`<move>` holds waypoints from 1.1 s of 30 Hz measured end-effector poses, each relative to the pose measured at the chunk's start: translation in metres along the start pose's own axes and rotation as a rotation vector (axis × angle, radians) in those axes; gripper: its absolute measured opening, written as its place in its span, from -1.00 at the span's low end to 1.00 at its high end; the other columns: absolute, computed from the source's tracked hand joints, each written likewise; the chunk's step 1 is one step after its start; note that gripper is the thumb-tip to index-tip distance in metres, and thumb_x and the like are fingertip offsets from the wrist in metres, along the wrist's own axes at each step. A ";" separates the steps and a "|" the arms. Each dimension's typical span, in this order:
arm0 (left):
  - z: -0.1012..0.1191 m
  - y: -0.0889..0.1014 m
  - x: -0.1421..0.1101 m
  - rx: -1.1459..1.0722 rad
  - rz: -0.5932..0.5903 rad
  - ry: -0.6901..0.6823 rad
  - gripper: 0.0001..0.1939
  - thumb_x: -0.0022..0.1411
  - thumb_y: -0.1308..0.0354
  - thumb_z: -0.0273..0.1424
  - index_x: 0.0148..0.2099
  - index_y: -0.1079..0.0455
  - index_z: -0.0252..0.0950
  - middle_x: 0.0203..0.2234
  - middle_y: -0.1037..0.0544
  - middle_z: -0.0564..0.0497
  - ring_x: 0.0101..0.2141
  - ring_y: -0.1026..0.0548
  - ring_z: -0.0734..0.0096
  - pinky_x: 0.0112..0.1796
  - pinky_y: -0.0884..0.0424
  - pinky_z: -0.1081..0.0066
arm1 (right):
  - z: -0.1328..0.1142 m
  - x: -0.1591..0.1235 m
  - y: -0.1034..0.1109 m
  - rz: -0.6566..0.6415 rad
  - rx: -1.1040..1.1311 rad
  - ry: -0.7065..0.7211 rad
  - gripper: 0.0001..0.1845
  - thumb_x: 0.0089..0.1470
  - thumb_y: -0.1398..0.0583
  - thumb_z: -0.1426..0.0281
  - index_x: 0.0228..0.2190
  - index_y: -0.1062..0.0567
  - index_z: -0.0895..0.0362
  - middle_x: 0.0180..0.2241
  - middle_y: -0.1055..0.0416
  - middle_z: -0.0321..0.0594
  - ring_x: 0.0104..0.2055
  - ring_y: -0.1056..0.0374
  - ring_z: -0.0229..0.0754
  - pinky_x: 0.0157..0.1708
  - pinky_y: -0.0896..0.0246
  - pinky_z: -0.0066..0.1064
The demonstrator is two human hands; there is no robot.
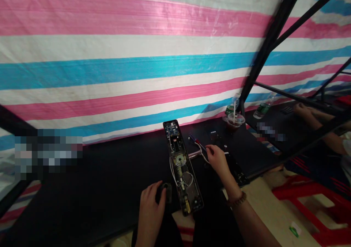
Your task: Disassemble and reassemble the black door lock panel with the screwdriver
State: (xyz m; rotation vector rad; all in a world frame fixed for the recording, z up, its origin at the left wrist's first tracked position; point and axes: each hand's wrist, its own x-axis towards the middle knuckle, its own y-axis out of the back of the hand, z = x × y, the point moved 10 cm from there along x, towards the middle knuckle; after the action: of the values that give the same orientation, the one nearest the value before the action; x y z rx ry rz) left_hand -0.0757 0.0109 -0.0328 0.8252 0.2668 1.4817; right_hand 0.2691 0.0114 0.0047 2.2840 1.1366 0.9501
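A striped tarp (123, 68) fills the upper frame, and you have a black desk (82, 188) across the lower half. The open lock panel (182, 170) lies at center, its long axis running from upper left down to lower right of the frame. Your left hand (150, 214) is closed around a dark part (164, 192), just beside the panel's lower half. Your right hand (216, 159) is right of the panel's upper half, fingers curled down at a white wire (202, 154); whether it grips, you cannot tell. Nothing stands between either hand and the panel. A screwdriver (195, 140) lies just beyond the wire, and a cup (234, 122) stands farther right, toward the desk's back edge.
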 end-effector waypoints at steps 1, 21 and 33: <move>0.000 -0.003 -0.001 0.014 -0.011 -0.010 -0.62 0.27 -0.11 -0.11 -0.08 -0.58 -0.25 -0.16 -0.60 -0.15 -0.10 -0.51 -0.01 -0.02 -0.47 -0.05 | 0.000 -0.003 0.000 -0.044 -0.008 0.016 -0.75 0.21 -0.11 0.38 -0.29 -0.61 0.11 -0.34 -0.53 -0.12 -0.27 -0.44 -0.09 -0.14 -0.34 -0.27; 0.012 0.001 -0.003 -0.048 0.021 0.007 -0.74 0.22 -0.21 -0.18 -0.17 -0.57 -0.23 -0.22 -0.61 -0.10 -0.16 -0.55 0.08 -0.08 -0.50 0.08 | 0.017 -0.057 -0.021 -0.124 -0.087 0.071 -0.75 0.19 -0.14 0.36 -0.22 -0.63 0.07 -0.13 -0.41 -0.06 -0.30 -0.43 -0.11 -0.18 -0.43 -0.22; 0.013 0.033 0.032 -0.521 0.224 0.276 -0.56 0.12 -0.32 -0.10 -0.10 -0.54 -0.34 -0.30 -0.64 -0.09 -0.31 -0.58 0.28 -0.24 -0.52 0.31 | -0.056 -0.050 0.001 -0.024 0.250 0.216 -0.77 0.28 -0.16 0.30 -0.13 -0.60 0.02 -0.15 -0.55 -0.10 -0.09 -0.48 -0.05 -0.03 -0.41 -0.20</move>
State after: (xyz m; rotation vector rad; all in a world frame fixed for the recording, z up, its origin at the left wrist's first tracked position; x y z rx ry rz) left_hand -0.0893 0.0327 0.0075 0.2353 -0.0154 1.7715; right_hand 0.2071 -0.0265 0.0238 2.3972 1.4422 1.1224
